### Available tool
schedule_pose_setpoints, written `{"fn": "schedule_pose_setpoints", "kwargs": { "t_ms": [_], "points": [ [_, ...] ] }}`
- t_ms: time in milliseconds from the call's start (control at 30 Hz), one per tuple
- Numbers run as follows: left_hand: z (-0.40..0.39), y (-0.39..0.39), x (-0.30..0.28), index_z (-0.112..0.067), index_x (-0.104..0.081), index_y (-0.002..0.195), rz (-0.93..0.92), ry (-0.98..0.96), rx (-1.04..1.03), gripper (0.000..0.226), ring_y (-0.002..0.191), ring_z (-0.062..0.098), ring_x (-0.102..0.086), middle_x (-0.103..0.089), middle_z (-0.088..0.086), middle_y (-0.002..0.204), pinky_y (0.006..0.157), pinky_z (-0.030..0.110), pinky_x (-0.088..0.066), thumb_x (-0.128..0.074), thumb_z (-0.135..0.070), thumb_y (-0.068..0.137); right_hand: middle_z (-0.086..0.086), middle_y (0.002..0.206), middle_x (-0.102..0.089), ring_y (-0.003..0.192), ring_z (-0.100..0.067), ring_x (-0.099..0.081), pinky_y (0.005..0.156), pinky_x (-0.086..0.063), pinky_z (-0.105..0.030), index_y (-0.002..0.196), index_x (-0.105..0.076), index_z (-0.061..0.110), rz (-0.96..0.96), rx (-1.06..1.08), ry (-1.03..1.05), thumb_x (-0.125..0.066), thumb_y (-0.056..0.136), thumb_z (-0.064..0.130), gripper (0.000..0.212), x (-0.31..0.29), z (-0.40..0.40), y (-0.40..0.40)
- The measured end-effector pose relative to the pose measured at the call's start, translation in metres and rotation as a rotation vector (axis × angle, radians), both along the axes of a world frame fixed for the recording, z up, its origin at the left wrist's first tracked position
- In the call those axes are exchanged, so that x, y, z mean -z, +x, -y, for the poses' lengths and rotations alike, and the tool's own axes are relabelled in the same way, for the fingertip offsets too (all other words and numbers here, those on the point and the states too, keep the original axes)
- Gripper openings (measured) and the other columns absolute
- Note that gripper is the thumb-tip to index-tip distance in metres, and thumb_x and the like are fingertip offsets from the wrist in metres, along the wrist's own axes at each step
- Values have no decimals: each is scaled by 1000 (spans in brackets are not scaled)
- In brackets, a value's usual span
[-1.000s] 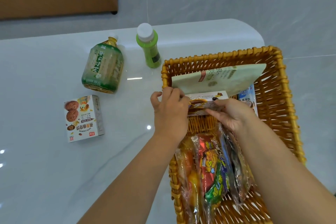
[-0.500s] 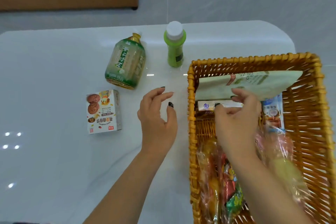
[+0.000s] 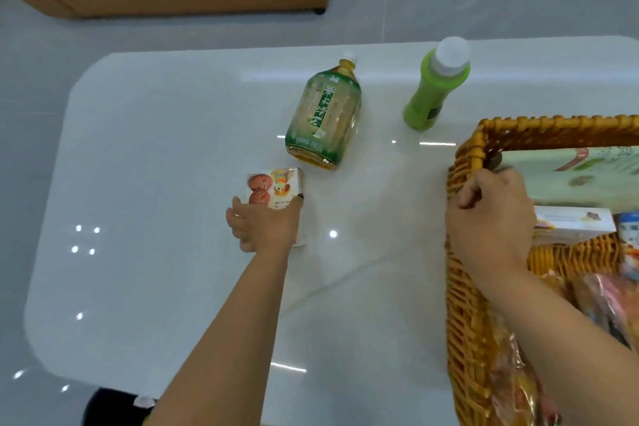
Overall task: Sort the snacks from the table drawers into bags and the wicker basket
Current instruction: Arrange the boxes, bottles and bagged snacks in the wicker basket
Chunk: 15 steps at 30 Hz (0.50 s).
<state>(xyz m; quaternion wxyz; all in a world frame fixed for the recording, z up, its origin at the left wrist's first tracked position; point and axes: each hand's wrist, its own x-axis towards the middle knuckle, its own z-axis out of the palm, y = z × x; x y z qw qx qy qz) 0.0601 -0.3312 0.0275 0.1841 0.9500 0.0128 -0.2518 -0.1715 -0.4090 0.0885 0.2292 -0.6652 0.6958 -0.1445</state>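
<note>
Your left hand (image 3: 264,226) lies over the near end of the cookie box (image 3: 276,187), thumb on one side and fingers on the other, curled round it as the box rests flat on the white table (image 3: 166,183). The box pokes out from under your hand toward 12 o'clock, its cookie picture facing up.

Your right hand (image 3: 491,221) grips the left rim of the wicker basket (image 3: 465,304), fingers curled over the edge near its far left corner. The basket sits at 3 o'clock from the cookie box, well apart from it.

At 1 o'clock from your left hand, just beyond the box, the tea bottle (image 3: 323,114) lies on its side, cap pointing away from you. Further toward 2 o'clock the green bottle (image 3: 435,86) with the white cap stands upright, near the basket's far corner.

Inside the basket, a pale green packet (image 3: 570,173) leans along the far wall, a white carton (image 3: 574,223) lies just nearer, and wrapped snacks (image 3: 601,294) fill the near part under your right forearm.
</note>
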Motion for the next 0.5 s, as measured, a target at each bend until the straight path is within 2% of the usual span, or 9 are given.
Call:
{"fn": "schedule_pose_setpoints", "kwargs": {
  "t_ms": [67, 133, 267, 500],
  "points": [
    [-5, 4, 6, -14, -10, 153, -47, 48, 44, 127, 148, 29, -10, -10, 9, 160, 117, 52, -15, -83, -60, 60, -7, 85, -45, 67, -26, -45, 60, -33, -32, 67, -53, 9, 20, 20, -4, -58, 81, 0, 17, 1, -1, 1],
    [-9, 6, 9, -14, -11, 152, -65, 91, 87, 130, 147, 30, -11, -14, 10, 158, 116, 52, -15, -83, -65, 56, -6, 83, -44, 66, -24, -44, 60, -31, -30, 65, -52, 10, 27, 32, -7, -58, 80, -1, 20, 0, -2, 2],
    [-15, 5, 11, -15, -26, 143, -48, 65, 101, 115, 137, 30, -30, -33, 10, 143, 110, 50, -28, -86, -58, 55, -6, 82, -42, 67, -23, -41, 61, -28, -29, 65, -51, 10, 22, 47, -14, -57, 80, -2, 20, -1, -2, 4],
    [-23, -11, -7, -16, -33, 140, 36, -34, 197, 109, 133, 28, -36, -41, 6, 138, 108, 54, -33, -88, -53, 54, -5, 84, -43, 68, -23, -42, 63, -31, -30, 64, -49, 13, 50, 67, 2, -56, 80, 0, 21, -2, -1, 4]
  ]
}}
